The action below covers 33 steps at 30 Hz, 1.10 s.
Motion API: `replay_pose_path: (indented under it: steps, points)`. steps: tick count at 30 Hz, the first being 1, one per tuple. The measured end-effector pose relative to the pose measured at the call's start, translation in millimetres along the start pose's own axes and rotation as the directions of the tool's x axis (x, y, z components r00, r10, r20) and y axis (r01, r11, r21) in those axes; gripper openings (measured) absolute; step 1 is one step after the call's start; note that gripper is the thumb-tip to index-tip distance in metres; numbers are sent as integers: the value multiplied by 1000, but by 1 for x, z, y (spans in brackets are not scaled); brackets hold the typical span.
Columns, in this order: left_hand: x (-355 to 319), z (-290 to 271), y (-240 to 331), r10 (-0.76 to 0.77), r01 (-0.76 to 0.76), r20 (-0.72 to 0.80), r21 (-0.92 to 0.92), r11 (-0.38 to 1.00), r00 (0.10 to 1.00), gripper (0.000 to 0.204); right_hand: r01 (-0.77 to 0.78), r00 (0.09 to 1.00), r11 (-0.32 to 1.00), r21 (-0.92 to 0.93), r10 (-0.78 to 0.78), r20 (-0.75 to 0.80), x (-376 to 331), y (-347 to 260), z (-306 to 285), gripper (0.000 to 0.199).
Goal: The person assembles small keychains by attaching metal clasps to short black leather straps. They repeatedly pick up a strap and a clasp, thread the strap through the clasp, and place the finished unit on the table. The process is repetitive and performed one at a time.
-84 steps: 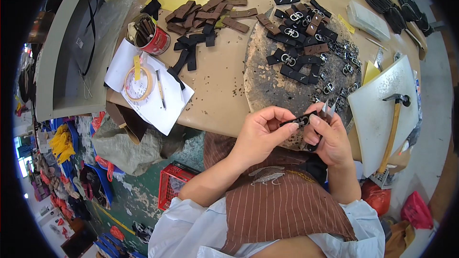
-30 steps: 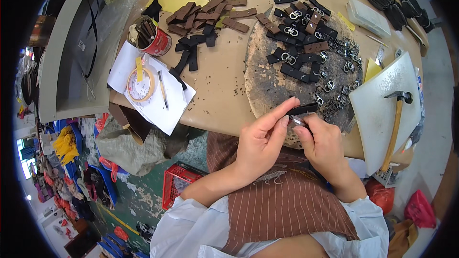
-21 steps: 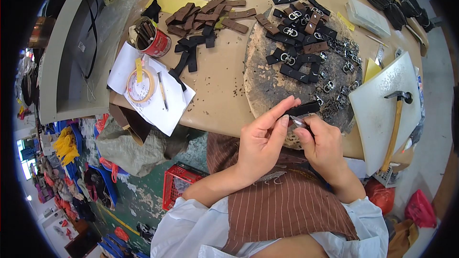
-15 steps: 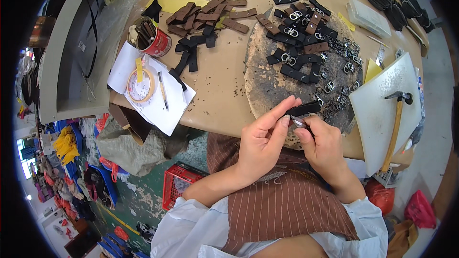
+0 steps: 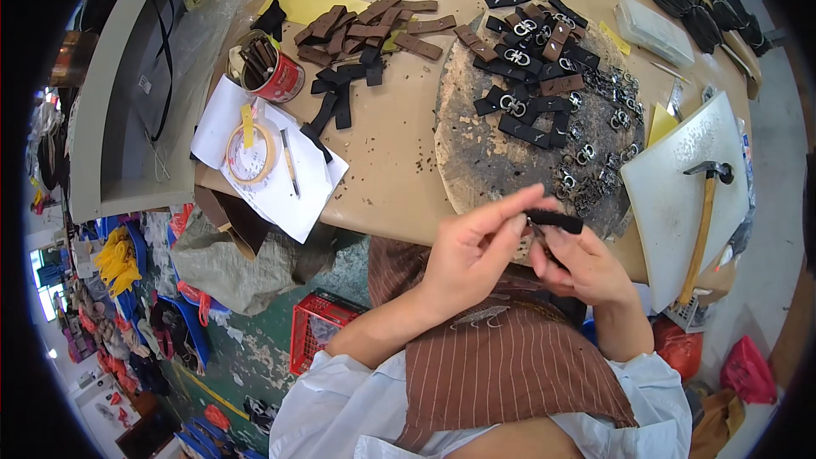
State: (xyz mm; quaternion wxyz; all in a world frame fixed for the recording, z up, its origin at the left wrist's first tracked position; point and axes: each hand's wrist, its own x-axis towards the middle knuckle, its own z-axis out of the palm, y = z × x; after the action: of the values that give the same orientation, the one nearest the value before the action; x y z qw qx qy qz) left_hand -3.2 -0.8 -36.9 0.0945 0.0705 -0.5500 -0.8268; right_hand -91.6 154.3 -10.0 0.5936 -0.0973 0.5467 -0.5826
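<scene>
Pinching one end of a black strap (image 5: 558, 221) between thumb and fingers, the left hand (image 5: 474, 248) is nearly closed at the thumb, its forefinger stretched out along the strap, probably to steady it. The right hand (image 5: 595, 268) is half curled just under the strap's other end; a bit of metal glints between the two hands, but I cannot tell what it is or whether the right hand grips it. Both hands are over the near edge of a round board (image 5: 467, 153), likely so the work is close to the body and the parts within reach. Metal rings (image 5: 586, 154) lie loose on the board's right side, beside a heap of black and brown straps, some fitted with rings. More brown straps (image 5: 371, 30) lie on the tabletop (image 5: 387, 174) itself, perhaps to separate the lots. The hammer (image 5: 698, 238) rests on a white board (image 5: 659, 178), seemingly aside yet handy
</scene>
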Motion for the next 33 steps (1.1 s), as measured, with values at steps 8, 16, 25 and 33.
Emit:
replay_pose_path:
  steps: [8, 16, 25, 33]
  points:
    - [7, -8, 5, -273, 210, -165, -323, 923, 948, 32, 339, 784, 703, -626, -579, -225, -10, 3, -4, 20]
    - [4, -5, 2, -196, 164, -160, -194, 967, 967, 32, 210, 650, 273, -939, -757, -74, 4, -4, -2, 22]
    - [1, 4, -5, 18, -8, -176, 57, 998, 984, 28, 117, 714, 330, -937, -684, -151, 8, -3, 2, 19]
    - [-7, -7, -10, 84, -82, -36, 47, 995, 996, 25, -133, 985, 932, 337, 88, 146, -10, -20, -19, 33]
